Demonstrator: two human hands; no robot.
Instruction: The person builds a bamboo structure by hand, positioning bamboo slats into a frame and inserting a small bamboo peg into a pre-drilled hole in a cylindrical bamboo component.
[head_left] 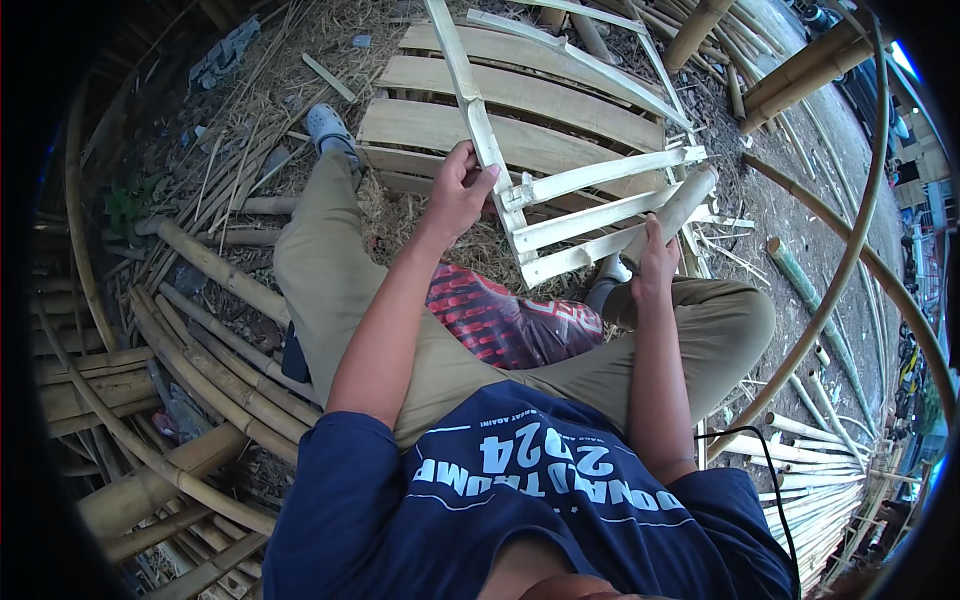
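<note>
My left hand (462, 197) pinches the long pale side strip of a split-bamboo frame (468, 95), thumb and fingers closed on its near part. Several short slats, among them a near slat (580, 257), run from that strip toward the right. My right hand (656, 258) is wrapped around the lower end of a short, thick bamboo piece (684, 203). This piece slants up and to the right, over the right ends of the slats. Whether it touches them I cannot tell.
Beneath the frame lies a low slatted wooden platform (430, 125). A red and black patterned sack (510, 318) is between my legs. Bamboo poles (225, 270) are piled at left, more bamboo strips (815, 490) at lower right. A curved pole (850, 255) arches at right.
</note>
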